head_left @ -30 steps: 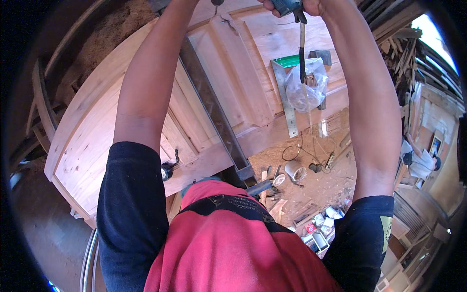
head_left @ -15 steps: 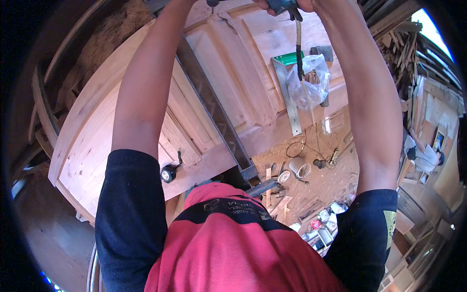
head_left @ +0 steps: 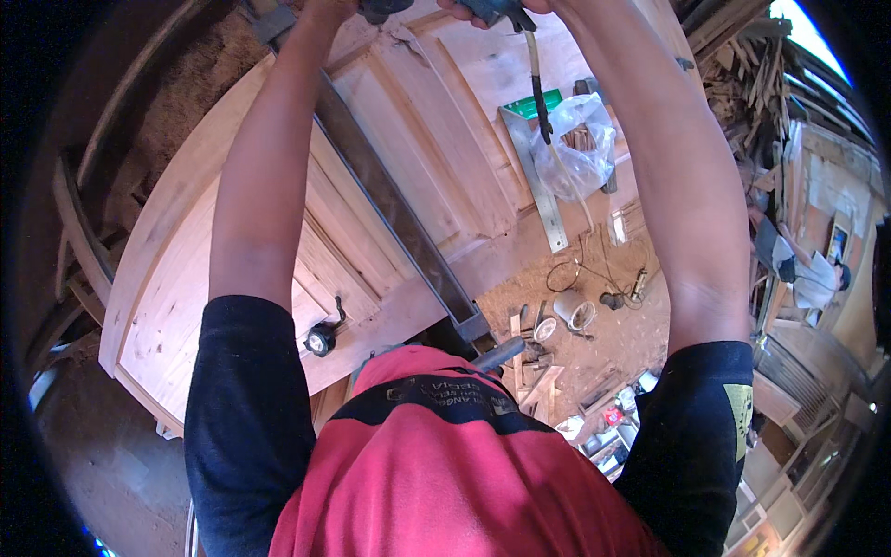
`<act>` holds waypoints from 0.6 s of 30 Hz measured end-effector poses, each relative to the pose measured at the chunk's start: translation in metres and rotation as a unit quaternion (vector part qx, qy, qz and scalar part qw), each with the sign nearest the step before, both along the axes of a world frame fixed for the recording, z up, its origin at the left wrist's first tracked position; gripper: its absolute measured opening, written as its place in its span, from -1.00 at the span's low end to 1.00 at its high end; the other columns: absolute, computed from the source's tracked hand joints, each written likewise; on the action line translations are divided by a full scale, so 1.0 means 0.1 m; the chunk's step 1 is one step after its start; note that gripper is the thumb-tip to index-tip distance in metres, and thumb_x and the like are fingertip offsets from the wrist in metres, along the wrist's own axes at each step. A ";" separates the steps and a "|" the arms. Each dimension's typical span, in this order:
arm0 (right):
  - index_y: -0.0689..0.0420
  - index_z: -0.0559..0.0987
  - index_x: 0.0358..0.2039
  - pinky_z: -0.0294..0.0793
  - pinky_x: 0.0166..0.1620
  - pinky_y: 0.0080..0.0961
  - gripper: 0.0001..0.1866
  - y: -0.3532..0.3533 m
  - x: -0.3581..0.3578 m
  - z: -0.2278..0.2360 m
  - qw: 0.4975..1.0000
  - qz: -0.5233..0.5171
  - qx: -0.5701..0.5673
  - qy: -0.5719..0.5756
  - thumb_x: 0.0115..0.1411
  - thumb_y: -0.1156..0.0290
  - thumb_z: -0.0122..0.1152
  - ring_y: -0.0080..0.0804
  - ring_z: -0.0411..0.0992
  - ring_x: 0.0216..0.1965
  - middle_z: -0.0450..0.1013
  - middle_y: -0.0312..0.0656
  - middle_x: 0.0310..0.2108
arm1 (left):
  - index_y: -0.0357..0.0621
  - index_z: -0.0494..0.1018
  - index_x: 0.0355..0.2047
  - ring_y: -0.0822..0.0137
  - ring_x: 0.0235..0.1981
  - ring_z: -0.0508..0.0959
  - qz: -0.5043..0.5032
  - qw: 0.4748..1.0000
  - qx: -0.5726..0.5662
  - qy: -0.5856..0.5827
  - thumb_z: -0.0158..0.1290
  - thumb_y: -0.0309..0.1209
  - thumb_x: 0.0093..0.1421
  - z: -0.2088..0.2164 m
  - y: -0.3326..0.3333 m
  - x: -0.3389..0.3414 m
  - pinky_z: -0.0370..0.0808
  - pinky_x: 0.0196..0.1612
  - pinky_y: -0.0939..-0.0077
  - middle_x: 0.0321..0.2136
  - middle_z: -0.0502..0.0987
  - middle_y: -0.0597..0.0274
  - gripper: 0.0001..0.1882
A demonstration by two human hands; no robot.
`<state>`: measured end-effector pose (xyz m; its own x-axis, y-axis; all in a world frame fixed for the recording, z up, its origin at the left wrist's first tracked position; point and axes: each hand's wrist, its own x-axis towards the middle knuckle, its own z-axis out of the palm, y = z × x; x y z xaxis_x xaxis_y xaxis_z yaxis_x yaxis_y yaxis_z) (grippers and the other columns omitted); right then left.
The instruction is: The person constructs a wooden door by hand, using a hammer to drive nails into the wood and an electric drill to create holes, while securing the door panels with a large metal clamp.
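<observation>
At the top edge, my right hand point(head_left: 460, 11) is closed around a blue-grey corded power tool point(head_left: 492, 8), whose upper part is cut off. Its cord point(head_left: 535, 70), wrapped in black tape partway, hangs down over the work. My left hand point(head_left: 332, 7) reaches the same edge beside a dark rounded part of a tool; its fingers are out of the picture. Below both hands lies a large pale wooden door panel point(head_left: 408, 121) with raised panels and a curved edge. A long metal bar clamp point(head_left: 390, 200) crosses it.
On the panel's right lie a metal try square point(head_left: 538, 186) with a green part and a clear plastic bag point(head_left: 568, 162) holding brownish pieces. A small black round device point(head_left: 320, 340) sits near the close edge. Buckets point(head_left: 574, 311) and wood scraps cover the floor; a person point(head_left: 812, 274) is far right.
My hands and the tool have shifted left and slightly up in the view. The panel, clamp and bag also appear a little further left, as the view has moved.
</observation>
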<state>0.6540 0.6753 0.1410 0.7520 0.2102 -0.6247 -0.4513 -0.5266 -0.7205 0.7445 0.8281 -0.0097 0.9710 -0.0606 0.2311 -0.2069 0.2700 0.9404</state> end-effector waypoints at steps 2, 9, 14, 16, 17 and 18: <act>0.16 0.54 -0.53 0.39 -0.65 -0.42 -0.77 0.08 0.01 -0.11 1.000 -0.002 -0.001 0.007 0.04 0.25 0.21 -0.40 0.44 -0.67 0.42 -0.16 -0.67 | -0.19 0.58 -0.36 0.28 -0.26 0.47 0.043 0.999 0.024 -0.024 -0.19 -0.23 0.31 -0.18 0.09 -0.03 0.37 -0.10 0.35 -0.34 0.54 0.10 -0.61; 0.12 0.52 -0.54 0.39 -0.61 -0.44 -0.74 0.00 0.02 -0.37 0.999 0.015 0.020 0.020 0.10 0.19 0.18 -0.44 0.41 -0.65 0.41 -0.23 -0.64 | -0.12 0.58 -0.34 0.19 -0.22 0.45 0.151 0.938 0.240 -0.198 -0.17 -0.22 0.33 -0.46 0.09 0.02 0.33 -0.04 0.33 -0.32 0.50 0.00 -0.64; 0.12 0.55 -0.51 0.45 -0.58 -0.44 -0.71 0.03 0.05 -0.11 0.997 0.077 -0.015 -0.025 0.14 0.15 0.18 -0.44 0.48 -0.60 0.45 -0.21 -0.59 | -0.19 0.60 -0.39 0.25 -0.29 0.46 0.027 0.996 0.078 -0.015 -0.13 -0.19 0.26 -0.23 0.14 0.13 0.34 -0.11 0.33 -0.42 0.54 0.09 -0.61; 0.15 0.57 -0.47 0.49 -0.56 -0.46 -0.70 -0.02 -0.01 0.16 0.997 0.040 -0.068 -0.026 0.14 0.14 0.19 -0.44 0.49 -0.60 0.48 -0.19 -0.57 | -0.23 0.60 -0.43 0.30 -0.38 0.45 0.108 0.983 0.119 -0.089 -0.09 -0.15 0.22 0.15 -0.06 0.03 0.37 -0.20 0.35 -0.48 0.53 0.14 -0.59; 0.20 0.58 -0.43 0.50 -0.56 -0.48 -0.66 0.03 -0.02 0.19 0.995 0.025 -0.099 -0.018 0.12 0.12 0.23 -0.43 0.50 -0.61 0.49 -0.18 -0.56 | -0.24 0.59 -0.43 0.32 -0.39 0.46 0.094 0.992 0.071 -0.050 -0.08 -0.13 0.22 0.26 -0.04 -0.04 0.37 -0.22 0.35 -0.48 0.52 0.15 -0.58; 0.23 0.57 -0.43 0.50 -0.56 -0.50 -0.63 0.02 -0.03 0.24 0.998 0.007 -0.062 -0.020 0.09 0.11 0.28 -0.44 0.50 -0.60 0.48 -0.20 -0.56 | -0.25 0.58 -0.44 0.33 -0.40 0.46 0.084 0.996 0.023 -0.013 -0.08 -0.11 0.21 0.36 0.03 -0.10 0.38 -0.24 0.36 -0.47 0.52 0.16 -0.57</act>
<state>0.6512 0.6777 0.1651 0.7741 0.1435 -0.6166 -0.4155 -0.6196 -0.6659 0.7350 0.8307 0.0265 0.9618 0.0920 0.2578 -0.2710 0.1862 0.9444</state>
